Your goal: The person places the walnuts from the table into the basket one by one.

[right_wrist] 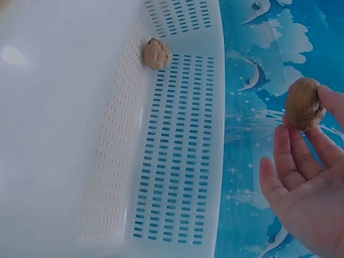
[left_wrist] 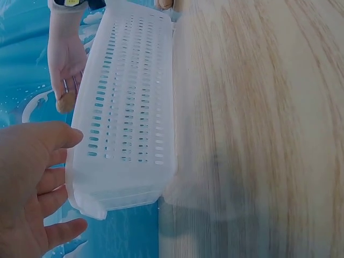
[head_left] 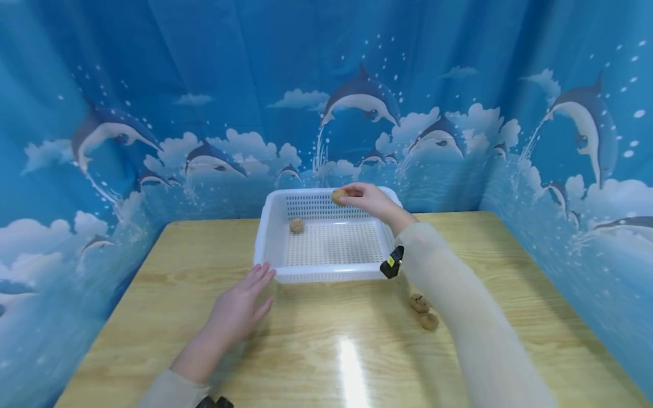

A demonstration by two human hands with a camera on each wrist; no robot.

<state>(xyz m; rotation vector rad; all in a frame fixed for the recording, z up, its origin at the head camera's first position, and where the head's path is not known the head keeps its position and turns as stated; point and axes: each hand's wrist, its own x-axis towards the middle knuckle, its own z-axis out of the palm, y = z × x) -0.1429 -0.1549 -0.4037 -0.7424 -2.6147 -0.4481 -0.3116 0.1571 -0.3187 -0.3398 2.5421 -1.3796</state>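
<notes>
Pinched between the thumb and fingertips of my right hand [head_left: 368, 200] is a walnut [right_wrist: 305, 104], held up over the far side of a white plastic basket [head_left: 329, 272]. Another walnut [head_left: 297, 225] sits inside the basket, toward its left end. My left hand [head_left: 238, 309] is beside the basket's near left corner, fingers spread, fingertips right at the rim. In the left wrist view that hand's thumb and fingers [left_wrist: 64, 231] hold nothing.
Two more walnuts, one cracked-looking [head_left: 419, 303] and one smooth [head_left: 429, 322], lie on the wooden table [head_left: 326, 345] under the right forearm. A blue dolphin-print curtain [head_left: 229, 85] surrounds the table's back and sides.
</notes>
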